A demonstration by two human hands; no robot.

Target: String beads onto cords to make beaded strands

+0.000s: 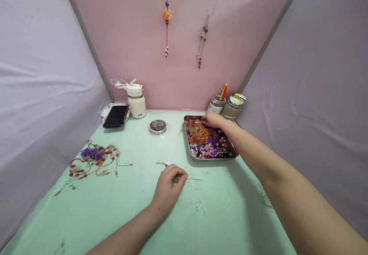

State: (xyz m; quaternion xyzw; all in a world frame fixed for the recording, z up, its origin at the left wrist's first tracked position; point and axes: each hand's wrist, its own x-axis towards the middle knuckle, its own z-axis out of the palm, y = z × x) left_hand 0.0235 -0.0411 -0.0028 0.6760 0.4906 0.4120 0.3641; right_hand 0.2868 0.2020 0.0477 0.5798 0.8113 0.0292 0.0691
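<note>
Low on the counter (86, 209), front and centre: here's the thin cord (194, 179), its end poking out to the right of the left hand (168, 184), with a small beaded loop (161, 164) showing past the hand's far side
Left fingers: curled, thumb and forefinger pressed together, pinching that cord
Right hand (214, 120): over the far edge of the metal tray (211, 159), fingers pointing down beside the orange-and-yellow cord tangle (199, 131); whether they grip anything, can't tell
In the tray: loose beads (209, 147), plenty of purple, nearer the front
Middle of the counter: round, clear-sided case (158, 126), left of the tray
Behind the tray: two jars, an open one (216, 105) with red and yellow handles (224, 92) sticking up, and a lidded one (231, 108) to its right
Left side: heap of beaded strings (96, 157), purple and red
Back left: dark phone (116, 116) beside a cream bottle (137, 105)
Pink wall (129, 48): orange-beaded pendant (167, 15), then a red-and-clear beaded string (202, 38) hanging to its right
</note>
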